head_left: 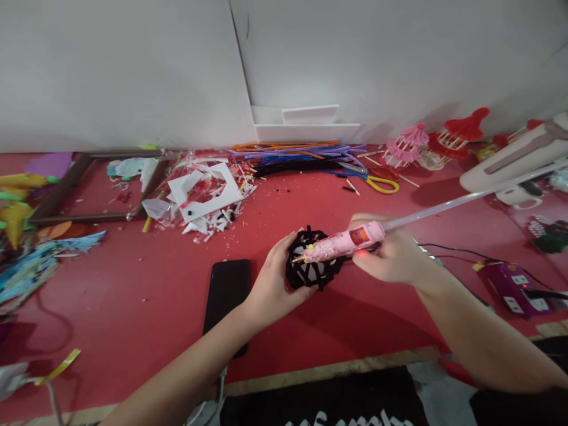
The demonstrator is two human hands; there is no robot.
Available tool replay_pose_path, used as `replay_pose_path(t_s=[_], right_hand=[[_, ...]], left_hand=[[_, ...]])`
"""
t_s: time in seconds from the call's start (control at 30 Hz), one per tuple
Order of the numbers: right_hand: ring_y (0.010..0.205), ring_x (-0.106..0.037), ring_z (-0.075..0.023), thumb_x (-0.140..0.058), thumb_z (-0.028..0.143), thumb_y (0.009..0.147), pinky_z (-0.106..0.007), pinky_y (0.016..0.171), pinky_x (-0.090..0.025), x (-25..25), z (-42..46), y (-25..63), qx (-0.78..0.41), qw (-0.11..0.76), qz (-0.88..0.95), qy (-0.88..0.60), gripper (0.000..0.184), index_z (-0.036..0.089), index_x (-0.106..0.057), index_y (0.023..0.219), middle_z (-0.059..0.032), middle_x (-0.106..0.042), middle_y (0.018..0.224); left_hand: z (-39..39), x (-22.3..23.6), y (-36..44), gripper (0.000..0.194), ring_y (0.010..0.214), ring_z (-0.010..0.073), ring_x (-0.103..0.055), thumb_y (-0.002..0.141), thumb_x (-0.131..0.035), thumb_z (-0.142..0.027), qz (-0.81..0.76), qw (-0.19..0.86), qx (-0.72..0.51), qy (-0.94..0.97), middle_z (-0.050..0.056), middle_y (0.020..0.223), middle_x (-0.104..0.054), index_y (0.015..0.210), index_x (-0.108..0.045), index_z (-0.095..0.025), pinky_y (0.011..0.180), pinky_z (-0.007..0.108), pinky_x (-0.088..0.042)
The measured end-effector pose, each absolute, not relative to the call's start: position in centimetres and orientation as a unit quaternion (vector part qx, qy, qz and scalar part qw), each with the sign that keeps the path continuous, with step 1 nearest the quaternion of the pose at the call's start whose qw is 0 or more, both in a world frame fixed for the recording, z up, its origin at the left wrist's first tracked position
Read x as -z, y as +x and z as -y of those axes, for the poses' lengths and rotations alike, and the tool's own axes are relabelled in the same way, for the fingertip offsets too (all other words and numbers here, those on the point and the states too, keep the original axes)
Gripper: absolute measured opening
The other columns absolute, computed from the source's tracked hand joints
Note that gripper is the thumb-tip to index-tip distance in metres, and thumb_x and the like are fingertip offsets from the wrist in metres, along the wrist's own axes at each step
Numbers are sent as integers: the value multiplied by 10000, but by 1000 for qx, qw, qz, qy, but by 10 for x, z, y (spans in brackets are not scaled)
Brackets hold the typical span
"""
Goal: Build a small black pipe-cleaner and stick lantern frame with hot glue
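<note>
My left hand (277, 278) is closed around the side of a small black craft piece (307, 278), which has dark strips crossing over a pale centre. In my right hand (393, 251) is a pink hot glue gun (339, 244), gripped by its handle. Its nozzle points left and sits over the top of the black piece; whether it touches cannot be made out. A long clear glue stick (461, 204) sticks out of the gun's back end toward the upper right. The gun's body covers part of the black piece.
A black phone (227, 296) lies left of my hands. Behind are white foam scraps (204, 192), a bundle of pipe cleaners (302, 155) and yellow-handled scissors (384, 183). Small pink and red pavilion models (406, 145), a white mug (519, 195) and a purple power strip (517, 290) stand right.
</note>
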State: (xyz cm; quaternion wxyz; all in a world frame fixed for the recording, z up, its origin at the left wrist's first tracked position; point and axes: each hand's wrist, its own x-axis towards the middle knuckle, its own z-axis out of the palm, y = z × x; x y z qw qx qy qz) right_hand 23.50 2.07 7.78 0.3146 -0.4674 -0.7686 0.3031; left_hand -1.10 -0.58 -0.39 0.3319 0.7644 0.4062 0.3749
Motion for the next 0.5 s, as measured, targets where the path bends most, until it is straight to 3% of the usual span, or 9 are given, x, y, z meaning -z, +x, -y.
replay_pose_path(t_s=[0.5], right_hand=[[497, -405, -84, -508, 126, 671, -251, 470, -277, -79, -21, 233, -266, 281, 782, -488, 160, 224, -385, 644, 48, -422, 616]], left_hand=[[5, 2, -11, 898, 1407, 373, -470, 781, -770, -310, -404, 340, -366, 767, 192, 1504, -479, 1527, -274, -247, 1135, 619, -430]])
